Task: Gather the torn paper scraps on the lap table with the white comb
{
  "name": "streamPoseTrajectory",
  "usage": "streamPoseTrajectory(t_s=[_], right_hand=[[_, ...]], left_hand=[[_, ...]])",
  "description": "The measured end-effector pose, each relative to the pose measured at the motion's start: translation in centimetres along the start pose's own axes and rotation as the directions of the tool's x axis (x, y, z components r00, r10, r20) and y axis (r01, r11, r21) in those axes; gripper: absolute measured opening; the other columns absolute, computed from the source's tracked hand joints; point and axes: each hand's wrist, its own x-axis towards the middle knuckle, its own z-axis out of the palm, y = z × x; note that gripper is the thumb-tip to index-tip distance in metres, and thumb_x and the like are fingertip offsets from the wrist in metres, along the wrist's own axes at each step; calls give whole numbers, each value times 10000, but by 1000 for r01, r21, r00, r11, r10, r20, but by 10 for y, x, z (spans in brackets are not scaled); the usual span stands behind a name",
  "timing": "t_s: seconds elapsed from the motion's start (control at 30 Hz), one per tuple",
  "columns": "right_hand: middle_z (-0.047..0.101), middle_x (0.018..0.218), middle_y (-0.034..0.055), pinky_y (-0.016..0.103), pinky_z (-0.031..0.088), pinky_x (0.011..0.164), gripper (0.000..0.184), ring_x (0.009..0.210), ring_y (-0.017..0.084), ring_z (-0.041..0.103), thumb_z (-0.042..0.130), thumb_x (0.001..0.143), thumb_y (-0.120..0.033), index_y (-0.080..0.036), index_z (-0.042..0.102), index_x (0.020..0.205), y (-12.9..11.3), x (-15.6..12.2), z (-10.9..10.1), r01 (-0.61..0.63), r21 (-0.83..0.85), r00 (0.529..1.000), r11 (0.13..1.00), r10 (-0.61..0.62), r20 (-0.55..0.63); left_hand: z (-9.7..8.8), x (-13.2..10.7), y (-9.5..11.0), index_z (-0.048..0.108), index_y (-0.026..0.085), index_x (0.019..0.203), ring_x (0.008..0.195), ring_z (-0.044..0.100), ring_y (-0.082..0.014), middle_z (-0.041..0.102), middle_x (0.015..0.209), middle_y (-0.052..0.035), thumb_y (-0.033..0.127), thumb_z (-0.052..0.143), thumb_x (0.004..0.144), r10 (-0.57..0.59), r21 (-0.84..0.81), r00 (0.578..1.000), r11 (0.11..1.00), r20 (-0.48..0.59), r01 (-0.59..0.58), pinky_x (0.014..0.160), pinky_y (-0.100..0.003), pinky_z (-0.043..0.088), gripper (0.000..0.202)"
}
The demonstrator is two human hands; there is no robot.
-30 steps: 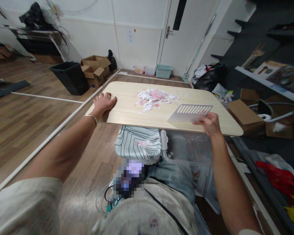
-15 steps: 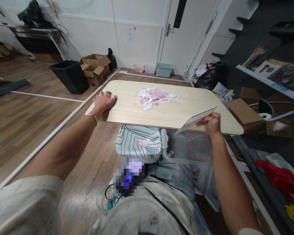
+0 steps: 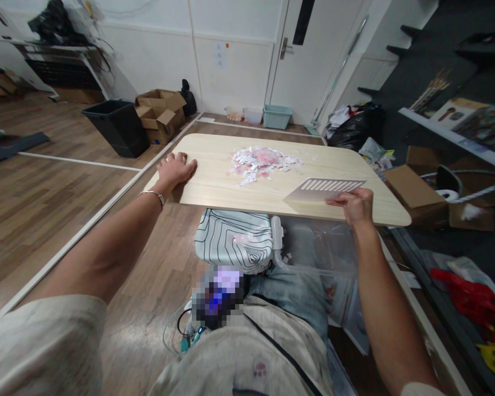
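My right hand (image 3: 357,208) pinches a thin white slotted board (image 3: 313,192) by its right end. The board leans over the near right part of the pale wooden tabletop (image 3: 214,190), its lower edge at or just above the surface. A loose heap of white and pink paper scraps (image 3: 262,159) is spread near the tabletop's middle, left of the board and apart from it. My left hand (image 3: 176,169) rests on the tabletop's left end with fingers apart and slightly bent, a bracelet at the wrist.
Below the near edge are a clear plastic bin (image 3: 317,247) with a few scraps and a patterned cloth-covered item (image 3: 233,239). Past the table stand a black trash bin (image 3: 117,129), cardboard boxes (image 3: 160,115) and a teal tub (image 3: 277,116). An open carton (image 3: 416,184) stands right.
My right hand has tilted the slotted board, moving it from above the near edge onto or just over the tabletop, with its slots now along the top. My left hand has stayed in place.
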Motion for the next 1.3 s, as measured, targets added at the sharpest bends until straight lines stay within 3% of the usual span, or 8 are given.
streamPoseTrajectory(t_s=[0.23,0.53,0.67,0.77,0.97,1.3], right_hand=[[706,691,-18,372,800,733,283,661,188,764,898,514,-203,-204,663,672,6,6,0,-10,-46,1000,999,10,1],[652,655,-44,388,800,692,275,632,170,713,810,525,-200,-238,594,690,9,8,3,-14,-57,997,998,9,-80],[632,610,-41,341,764,584,272,559,156,666,781,522,-232,-253,554,669,8,5,2,-2,-49,994,999,-3,-111],[631,582,-21,318,726,507,261,518,165,649,766,500,-271,-262,536,622,5,2,2,11,-42,995,999,-15,-94],[473,501,-37,362,750,538,338,463,184,621,793,524,-312,-301,459,576,0,-2,3,25,-67,998,997,-29,-59],[514,503,-20,331,703,474,324,424,208,661,786,493,-300,-285,466,539,-4,-3,-1,-21,-67,1000,998,20,-24]], left_hand=[[-1,-2,1,664,179,1709,1613,568,-581,616,1756,-309,705,408,1016,-3,7,1000,1000,1,3,1352,-744,433,907],[-3,-4,1,654,186,1723,1621,550,-596,602,1777,-312,710,402,1018,2,6,1000,1000,9,-2,1342,-769,428,915],[-3,-3,1,652,186,1722,1626,550,-594,595,1791,-307,715,392,1012,-2,11,1000,1000,16,2,1355,-760,418,923],[-4,-4,2,655,182,1716,1625,549,-602,593,1790,-317,714,400,1011,3,3,1000,1000,16,-3,1354,-767,416,920],[-6,-6,3,655,215,1717,1646,533,-588,590,1794,-298,714,405,1016,-6,-2,1000,1000,24,6,1357,-755,412,896],[-5,-6,3,654,212,1721,1632,538,-594,600,1777,-299,716,406,1011,-2,-11,1000,1000,19,2,1352,-756,417,905]])
